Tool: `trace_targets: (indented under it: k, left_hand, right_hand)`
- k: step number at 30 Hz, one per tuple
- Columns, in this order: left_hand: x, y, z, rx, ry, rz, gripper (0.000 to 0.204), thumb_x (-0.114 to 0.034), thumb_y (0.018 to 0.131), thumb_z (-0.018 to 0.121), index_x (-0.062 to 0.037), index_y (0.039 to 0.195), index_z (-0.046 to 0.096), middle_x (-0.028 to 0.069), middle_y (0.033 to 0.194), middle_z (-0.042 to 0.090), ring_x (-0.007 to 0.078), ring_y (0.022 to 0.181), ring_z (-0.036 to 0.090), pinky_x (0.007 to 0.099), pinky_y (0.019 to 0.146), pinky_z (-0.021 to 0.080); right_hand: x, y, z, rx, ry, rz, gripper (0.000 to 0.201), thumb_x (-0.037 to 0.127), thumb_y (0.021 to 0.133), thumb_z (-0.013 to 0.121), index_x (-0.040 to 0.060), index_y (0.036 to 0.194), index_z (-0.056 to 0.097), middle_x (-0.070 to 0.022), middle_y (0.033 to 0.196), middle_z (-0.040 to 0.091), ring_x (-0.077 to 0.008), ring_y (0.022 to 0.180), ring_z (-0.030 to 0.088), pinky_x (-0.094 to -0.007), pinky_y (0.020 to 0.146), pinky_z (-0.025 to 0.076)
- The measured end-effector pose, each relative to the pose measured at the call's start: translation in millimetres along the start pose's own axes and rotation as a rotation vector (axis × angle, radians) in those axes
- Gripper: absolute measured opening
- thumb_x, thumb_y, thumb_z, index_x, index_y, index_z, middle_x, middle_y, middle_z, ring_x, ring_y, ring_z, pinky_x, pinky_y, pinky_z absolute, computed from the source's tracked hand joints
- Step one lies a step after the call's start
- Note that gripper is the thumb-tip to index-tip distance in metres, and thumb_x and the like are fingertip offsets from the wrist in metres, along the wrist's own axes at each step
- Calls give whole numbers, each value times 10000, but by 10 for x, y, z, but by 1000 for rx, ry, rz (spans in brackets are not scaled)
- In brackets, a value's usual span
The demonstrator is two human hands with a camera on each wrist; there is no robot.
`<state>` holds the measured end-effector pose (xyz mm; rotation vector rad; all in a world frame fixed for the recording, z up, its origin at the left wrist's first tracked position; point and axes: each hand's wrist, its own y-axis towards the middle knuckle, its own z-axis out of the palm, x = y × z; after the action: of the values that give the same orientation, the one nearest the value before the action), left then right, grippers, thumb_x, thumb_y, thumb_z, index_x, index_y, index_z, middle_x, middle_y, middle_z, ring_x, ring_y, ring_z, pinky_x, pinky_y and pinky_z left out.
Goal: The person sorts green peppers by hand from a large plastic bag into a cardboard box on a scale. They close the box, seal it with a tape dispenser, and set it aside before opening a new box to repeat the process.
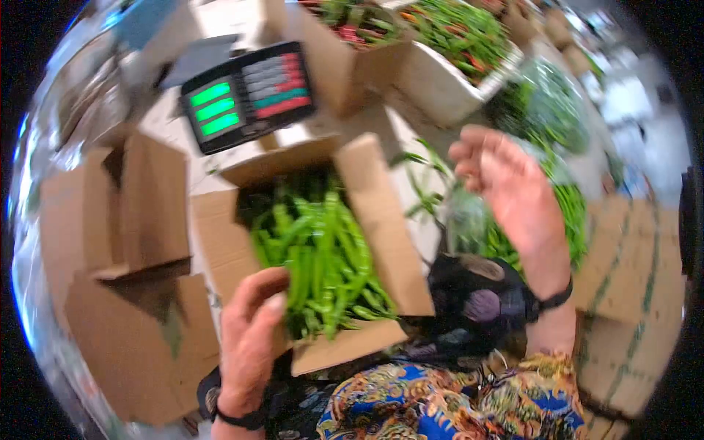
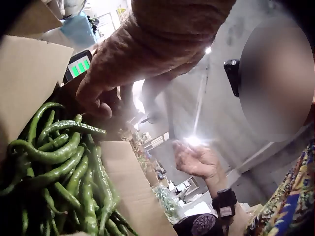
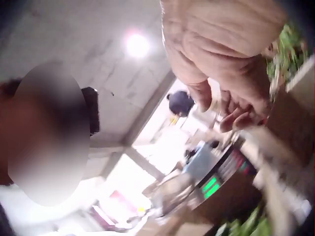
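Long green chili peppers (image 1: 323,246) fill an open cardboard box (image 1: 385,227) in the middle of the head view. My left hand (image 1: 249,337) is at the near left corner of this box, fingertips right beside the peppers. In the left wrist view its fingers bend loosely above the pile, with no pepper between them. Off to the right of the box, my right hand (image 1: 513,187) is raised, palm showing and fingers relaxed. Nothing is in it in the right wrist view. Behind the box stands a scale display (image 1: 246,95) with lit green readouts.
Empty-looking cardboard boxes (image 1: 136,213) stand on the left. At the back, a white foam box (image 1: 447,92) holds green and red peppers. Plastic bags of green produce (image 1: 546,110) lie at the right, beyond loose peppers (image 1: 425,183). More cardboard (image 1: 631,271) is at the far right.
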<state>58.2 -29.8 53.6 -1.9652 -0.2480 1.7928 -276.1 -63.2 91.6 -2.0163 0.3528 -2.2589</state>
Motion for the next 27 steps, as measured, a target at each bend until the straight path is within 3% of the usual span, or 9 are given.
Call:
trace_targets:
  k: [4,7,10,14,17,20,22,23,27]
  left_hand:
    - [143,-25,47,-23,-53,3,372,-177,880,560,41,1182,570,117,1097,628,207,1031,595,328,914,456]
    - [161,-11,126,-31,-146,-9,319,-115,902,548,38,1180,578,99,1075,625,174,1021,586,300,892,451]
    - [183,5,183,13,-188,-2,319,-123,918,548,40,1191,567,96,1056,617,161,998,586,282,865,455]
    - [193,32,302,28,-120,5,319,-133,930,547,42,1197,558,98,1036,618,153,970,586,271,842,455]
    - [214,69,354,3,-109,-16,321,-137,931,552,39,1200,557,98,1026,619,158,946,593,270,833,454]
    - [194,87,406,-46,-98,10,324,-141,929,558,35,1201,557,101,1014,622,163,930,598,272,826,454]
    - [225,100,413,-54,-104,19,325,-144,927,563,32,1200,559,106,1009,626,163,924,597,273,815,455]
    - [227,106,418,-39,-93,27,325,-143,926,562,34,1198,559,109,1006,626,162,920,596,274,814,455]
    - [211,85,477,-42,-20,34,317,-137,927,552,45,1187,558,116,998,627,155,897,592,277,805,458]
  right_hand:
    - [139,-308,-1258,-330,-90,-18,349,173,958,569,7,1264,540,-79,1106,659,-127,965,617,-250,840,481]
    - [-300,-650,-2207,-567,-182,87,289,159,941,602,29,1198,576,-82,1049,667,-119,898,631,-238,742,504]
    - [-793,-1020,-2726,-706,-165,230,241,129,931,602,12,1141,588,-69,946,673,-129,779,631,-252,640,506]
    - [-1253,-1336,-2884,-691,-256,363,223,124,892,625,-8,1072,621,-74,848,671,-138,687,612,-268,599,489]
    - [-1471,-1443,-2822,-681,-310,399,206,138,879,627,-15,1016,645,-73,846,679,-154,703,629,-290,618,502]
    - [-1851,-1336,-3052,-569,-683,292,246,187,817,659,-1,975,675,-102,836,702,-180,755,662,-317,708,524]
    - [-1856,-1131,-2964,-552,-843,196,260,200,802,659,35,1002,677,-126,858,706,-239,784,679,-352,737,528]
    - [-1828,-1007,-2900,-586,-967,105,245,190,792,646,54,993,674,-138,884,704,-318,825,678,-389,768,529]
    - [-1969,-451,-3005,-655,-1213,-102,352,112,740,657,-32,1056,603,-226,1018,637,-392,965,608,-427,836,491]
